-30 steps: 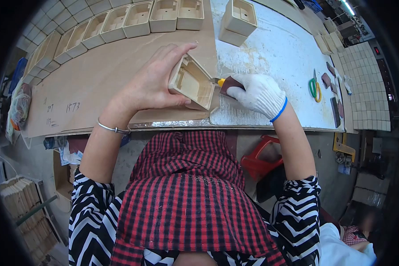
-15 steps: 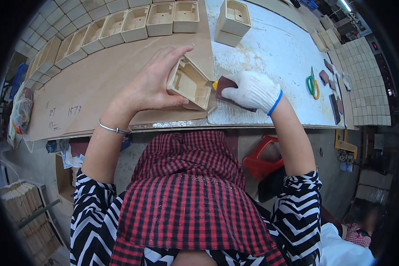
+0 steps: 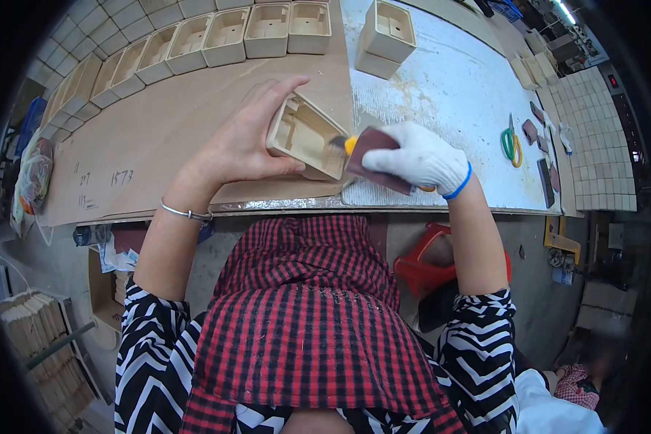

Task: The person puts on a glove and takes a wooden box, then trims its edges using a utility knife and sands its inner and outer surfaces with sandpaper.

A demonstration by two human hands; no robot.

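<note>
A small open wooden box is tilted in my bare left hand, thumb and fingers gripping it from opposite sides. Its hollow, with inner ledges, faces up and to the right. My right hand, in a white knit glove with a blue cuff, is closed around a folded piece of brown sandpaper and a yellow-handled tool. The tool's dark tip overlaps the right inner corner of the box. Its exact kind is partly hidden by the sandpaper and fingers.
More wooden boxes line the back left in a curved row. Two boxes are stacked upright at the back. Scissors and dark sanding pieces lie at the right. Below the table is a red stool; another person is at lower right.
My right hand has turned and shifted slightly, and the tool's dark tip now reaches over the box's inner corner. The left hand still holds the box, a little further left.
</note>
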